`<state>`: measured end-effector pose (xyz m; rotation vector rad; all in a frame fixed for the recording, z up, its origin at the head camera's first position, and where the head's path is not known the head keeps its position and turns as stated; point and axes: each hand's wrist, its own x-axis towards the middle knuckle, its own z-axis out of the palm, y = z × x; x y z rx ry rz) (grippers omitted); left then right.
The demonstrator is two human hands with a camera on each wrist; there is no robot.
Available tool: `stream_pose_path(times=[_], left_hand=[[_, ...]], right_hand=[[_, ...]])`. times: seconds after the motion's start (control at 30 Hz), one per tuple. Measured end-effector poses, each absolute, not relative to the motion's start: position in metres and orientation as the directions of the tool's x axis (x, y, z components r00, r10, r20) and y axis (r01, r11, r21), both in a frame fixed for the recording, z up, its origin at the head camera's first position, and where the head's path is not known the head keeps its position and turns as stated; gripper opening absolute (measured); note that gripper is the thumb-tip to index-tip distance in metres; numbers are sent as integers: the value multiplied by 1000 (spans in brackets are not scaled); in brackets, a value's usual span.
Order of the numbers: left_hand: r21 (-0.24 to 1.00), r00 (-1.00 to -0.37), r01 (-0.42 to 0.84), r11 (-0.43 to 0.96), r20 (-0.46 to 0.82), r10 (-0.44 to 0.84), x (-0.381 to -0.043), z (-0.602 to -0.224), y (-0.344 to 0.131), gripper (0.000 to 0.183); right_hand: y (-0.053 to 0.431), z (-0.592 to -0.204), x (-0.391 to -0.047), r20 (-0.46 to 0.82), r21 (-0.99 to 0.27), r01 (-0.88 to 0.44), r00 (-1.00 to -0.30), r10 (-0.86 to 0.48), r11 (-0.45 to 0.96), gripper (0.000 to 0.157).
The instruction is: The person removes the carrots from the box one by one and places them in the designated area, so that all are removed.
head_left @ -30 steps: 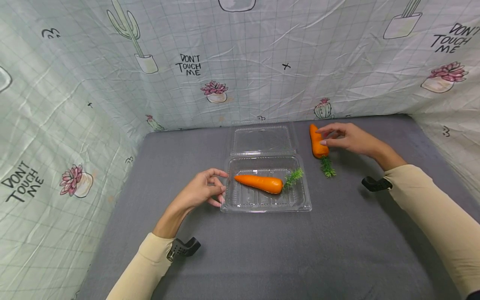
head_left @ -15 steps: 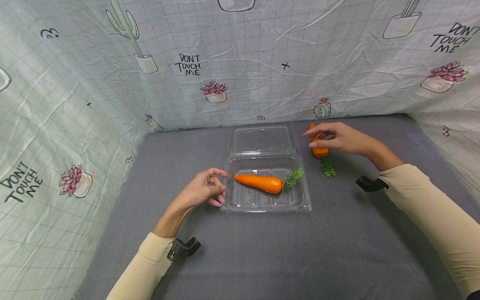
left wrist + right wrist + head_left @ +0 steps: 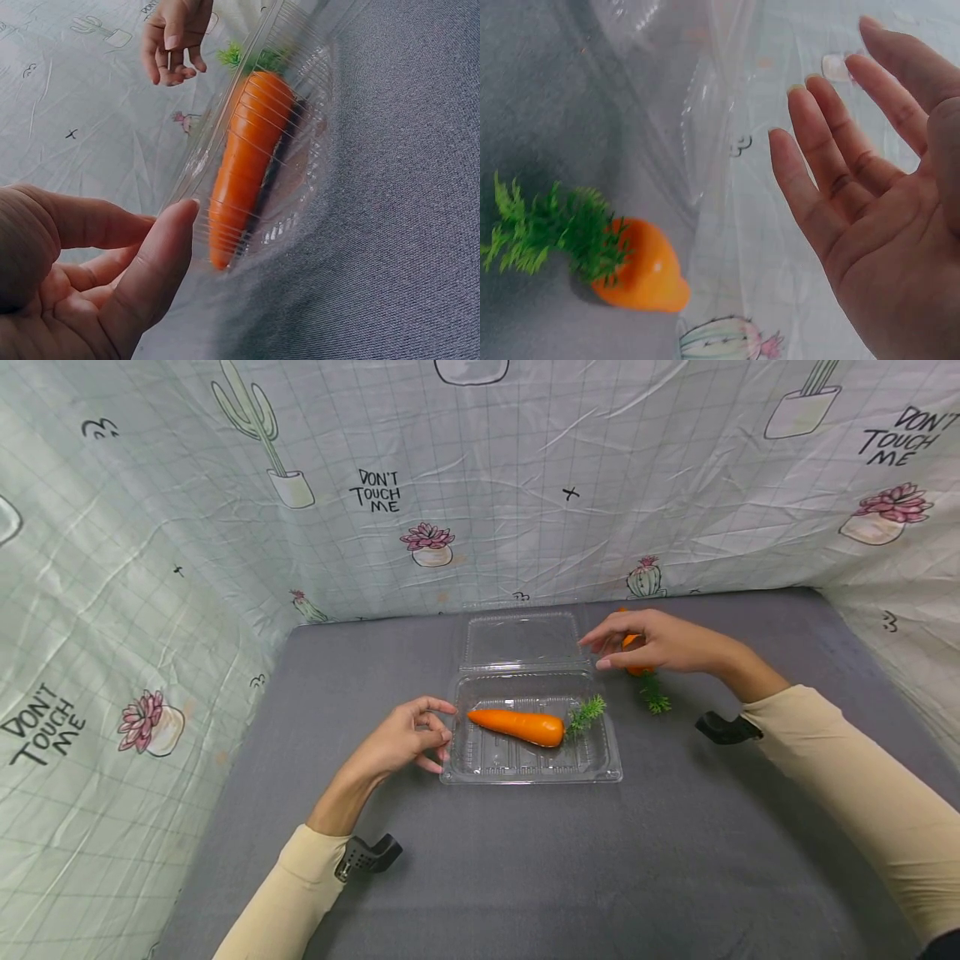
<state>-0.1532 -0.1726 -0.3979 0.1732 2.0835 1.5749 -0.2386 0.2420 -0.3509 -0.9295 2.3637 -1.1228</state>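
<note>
1. Orange carrot with feathery green leaves [image 3: 517, 727] lies on its side in the tray of your clear plastic hinged box, its pointed tip toward your left and its leafy top reaching the right wall.
2. Shallow, ribbed and transparent, the tray [image 3: 487, 767] sits flat on the dark grey cloth-covered table [image 3: 525, 868]; its clear lid [image 3: 522, 639] is folded open on the far side, toward the patterned backdrop.
3. Your left hand [image 3: 408, 735] is at the tray's left rim with its fingers loosely bent. From the head view you see thumb and forefinger apart along that edge; you cannot tell how firmly they press on it.
4. Your right hand [image 3: 660, 642] hangs in the air by the lid's right edge, fingers and thumb spread, the palm plain to see from the right wrist view.
5. Beneath that hand, partly hidden from your head view, a second orange carrot with darker green leaves [image 3: 641, 266] lies on the table to the right of the box, leaves toward you.
6. Around your table hangs a pale gridded fabric backdrop [image 3: 510, 460] printed with potted cacti and "DON'T TOUCH ME"; your cream sleeves [image 3: 847, 768] end at black wrist-worn devices [image 3: 375, 853].
</note>
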Motion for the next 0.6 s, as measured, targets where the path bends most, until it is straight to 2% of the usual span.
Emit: stream_pose_path(times=[0.3, 0.6], left_hand=[[926, -854, -210, 313, -330, 402, -153, -396, -173, 43], [926, -850, -220, 306, -336, 407, -153, -396, -174, 45]], right_hand=[[222, -347, -234, -43, -803, -436, -637, -770, 406, 39], [203, -342, -229, -95, -805, -427, -593, -800, 412, 43]])
